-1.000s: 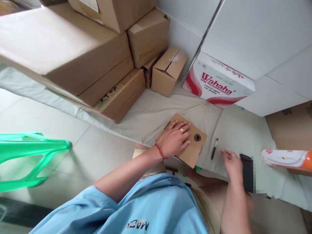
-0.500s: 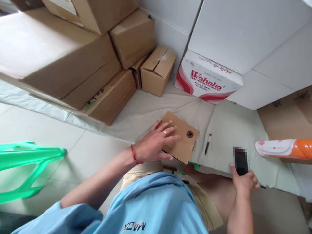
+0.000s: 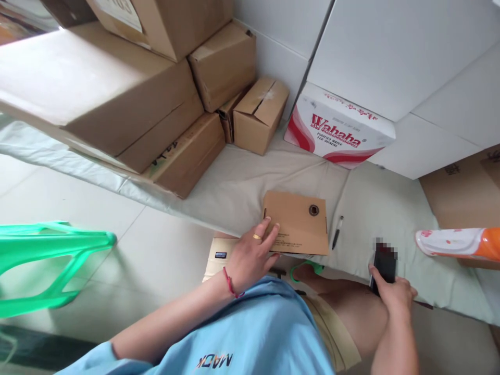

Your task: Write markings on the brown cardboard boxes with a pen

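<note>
Head view: along the cloth-covered table [image 3: 371, 203], the large stacked cartons [image 3: 128, 109] fill the left end and reach the near edge; a hard tug on the cloth would, I judge, unsettle them. The flat cardboard box [image 3: 297, 221] is at greater risk: it lies right along the table's near edge, near its middle, so a pull toward the lap could tip it off. Smaller again, the dark device [image 3: 385, 268], partly blurred out but probably a phone, is at the near edge farther right; loosened fingers could let it slip to the floor. The pen [image 3: 338, 233], just beside the box and apart from it, could roll off if the box were swung rightward.

As for pose, the left forearm comes in low across the body, and the left hand [image 3: 255, 255] meets the box at its near-left corner, fingers parted, two fingertips on the top face. The thumb sits by the near side; whether it presses underneath, I cannot tell. The right forearm rises from the bottom, with the right hand [image 3: 392, 291] curled around the device's lower end, thumb along one side.
</note>
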{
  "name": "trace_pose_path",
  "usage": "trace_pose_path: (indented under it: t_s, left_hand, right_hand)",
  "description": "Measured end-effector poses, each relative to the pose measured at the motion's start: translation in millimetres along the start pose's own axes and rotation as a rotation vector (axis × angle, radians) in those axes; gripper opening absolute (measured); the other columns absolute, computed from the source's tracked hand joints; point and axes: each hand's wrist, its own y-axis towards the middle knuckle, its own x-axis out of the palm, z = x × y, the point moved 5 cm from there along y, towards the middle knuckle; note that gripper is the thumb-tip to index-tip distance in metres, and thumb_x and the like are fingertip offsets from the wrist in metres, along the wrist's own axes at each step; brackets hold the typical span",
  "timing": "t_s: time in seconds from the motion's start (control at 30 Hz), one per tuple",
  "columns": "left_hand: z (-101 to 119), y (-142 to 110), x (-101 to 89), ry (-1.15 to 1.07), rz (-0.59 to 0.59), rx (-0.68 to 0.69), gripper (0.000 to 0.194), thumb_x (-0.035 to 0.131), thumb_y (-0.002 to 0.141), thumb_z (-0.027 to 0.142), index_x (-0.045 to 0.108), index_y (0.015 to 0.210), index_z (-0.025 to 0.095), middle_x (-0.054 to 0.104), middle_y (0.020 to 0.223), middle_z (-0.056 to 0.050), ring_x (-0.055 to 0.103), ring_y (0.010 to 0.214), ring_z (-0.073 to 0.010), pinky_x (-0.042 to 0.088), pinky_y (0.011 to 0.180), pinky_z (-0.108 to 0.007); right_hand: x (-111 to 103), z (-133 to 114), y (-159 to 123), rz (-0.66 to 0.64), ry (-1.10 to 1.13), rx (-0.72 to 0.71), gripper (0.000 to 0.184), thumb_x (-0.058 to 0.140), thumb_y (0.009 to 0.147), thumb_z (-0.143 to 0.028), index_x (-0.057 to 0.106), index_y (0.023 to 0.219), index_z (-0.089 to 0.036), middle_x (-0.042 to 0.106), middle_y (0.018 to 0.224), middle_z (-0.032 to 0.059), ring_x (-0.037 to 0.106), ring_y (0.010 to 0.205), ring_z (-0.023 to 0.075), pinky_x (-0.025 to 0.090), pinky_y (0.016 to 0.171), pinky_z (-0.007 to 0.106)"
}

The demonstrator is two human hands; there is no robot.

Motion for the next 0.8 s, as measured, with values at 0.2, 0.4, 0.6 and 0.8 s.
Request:
trace_pose_path:
  t_s: [0.2,0.4,0.6,0.8]
  left_hand:
    - [-13.6,2.5,10.3,-0.021,0.008,0.060,0.068,0.072,0.100,0.036,0.052,0.162,0.020,0.051,0.168,-0.024,0.067,0.140,-0.0387,0.066,0.107,-0.051]
    - [-20.0,-7.1,20.9,-0.094,0.106,0.105,0.076,0.065,0.104,0.031,0.035,0.173,0.029,0.045,0.172,-0.022,0.065,0.141,-0.0368,0.064,0.111,-0.054]
    - [-19.5,-9.5,26.5,-0.148,0.202,0.125,0.088,0.068,0.103,0.029,0.023,0.178,0.033,0.045,0.173,-0.020,0.066,0.137,-0.0364,0.065,0.107,-0.052]
    - [-21.5,-11.4,28.7,-0.137,0.235,0.151,0.083,0.068,0.104,0.031,0.028,0.177,0.030,0.048,0.171,-0.021,0.070,0.128,-0.0351,0.066,0.099,-0.049]
  right_hand:
    - [-6.2,-26.2,-33.9,-0.042,0.260,0.010,0.077,0.079,0.054,-0.079,0.074,0.100,-0.016,0.078,0.104,0.0268,0.074,0.108,0.0486,0.060,0.095,0.057]
    - [-13.2,-103.5,-109.8,-0.118,0.669,-0.156,0.088,0.083,0.067,-0.079,0.066,0.129,-0.019,0.080,0.107,0.0121,0.077,0.085,0.0279,0.061,0.072,0.037]
    - [-34.8,-200.8,-165.4,0.160,0.601,-0.595,0.071,0.080,0.077,-0.073,0.062,0.121,-0.021,0.068,0.116,0.0129,0.070,0.105,0.0312,0.059,0.096,0.050]
    - [-26.7,-234.7,-184.6,0.294,0.515,-0.674,0.067,0.077,0.086,-0.068,0.054,0.127,-0.020,0.062,0.119,0.0155,0.064,0.115,0.0357,0.056,0.098,0.053]
